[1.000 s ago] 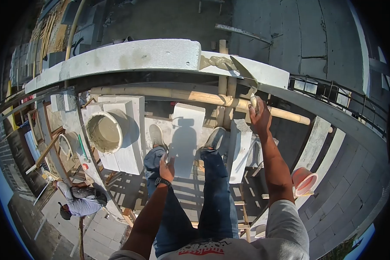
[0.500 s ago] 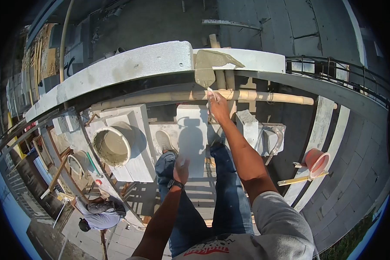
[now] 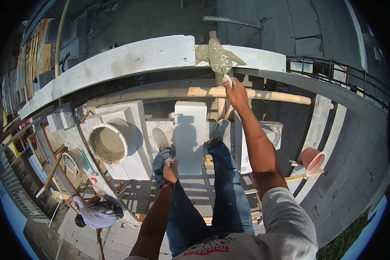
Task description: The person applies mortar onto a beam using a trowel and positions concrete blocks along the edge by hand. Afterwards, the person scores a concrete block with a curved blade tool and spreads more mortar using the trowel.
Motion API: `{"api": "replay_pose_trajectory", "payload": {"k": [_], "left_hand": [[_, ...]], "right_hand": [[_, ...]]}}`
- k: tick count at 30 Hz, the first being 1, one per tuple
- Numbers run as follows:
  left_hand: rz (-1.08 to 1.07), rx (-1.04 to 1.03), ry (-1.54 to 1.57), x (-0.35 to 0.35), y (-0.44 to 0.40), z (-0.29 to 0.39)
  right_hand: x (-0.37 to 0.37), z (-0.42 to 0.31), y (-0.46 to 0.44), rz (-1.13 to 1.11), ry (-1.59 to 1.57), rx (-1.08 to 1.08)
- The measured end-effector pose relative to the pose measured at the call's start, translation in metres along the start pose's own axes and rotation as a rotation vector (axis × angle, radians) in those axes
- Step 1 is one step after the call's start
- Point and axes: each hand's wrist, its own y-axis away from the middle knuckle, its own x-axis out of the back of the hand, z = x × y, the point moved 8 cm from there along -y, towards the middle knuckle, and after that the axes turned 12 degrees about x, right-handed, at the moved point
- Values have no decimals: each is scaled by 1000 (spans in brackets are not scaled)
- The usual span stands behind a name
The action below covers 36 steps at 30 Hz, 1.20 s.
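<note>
My right hand [image 3: 237,92] grips the handle of a trowel [image 3: 221,65], its arm stretched forward. The trowel's blade is coated in wet grey mortar and lies over the top of the white block wall, just right of the end of a taller block [image 3: 151,56]. Mortar [image 3: 233,57] spreads on the lower block [image 3: 262,58] around the blade, so the blade's edges are partly hidden. Over my left knee, my left hand [image 3: 171,170] is closed, its fingers curled; whether anything is inside does not show.
A bucket of mortar [image 3: 108,144] stands on white blocks at left. A bamboo pole [image 3: 182,92] runs along the wall. A white block [image 3: 190,143] lies between my feet. A pink bucket [image 3: 313,161] is at right. Another person [image 3: 97,212] is below at left.
My right hand and the trowel have moved right and slightly forward along the wall top. Mortar now shows beside the tall block's end. My left hand has shifted slightly left, its fingers more curled.
</note>
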Motion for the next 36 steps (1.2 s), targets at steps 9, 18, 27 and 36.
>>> {"api": "replay_pose_trajectory", "payload": {"k": [9,18,27,36], "left_hand": [[-101,-22,5,-51,-7,4],[-89,-112,-50,-38,-10,27],[-68,-142,-92,-37,-22,5],[-81,-94,-115,-45,-9,26]], "right_hand": [[-13,9,45,39,41,-84],[-18,-24,44,-62,143,-143],[28,48,60,209,162,-122],[3,91,50,529,-299,34]]}}
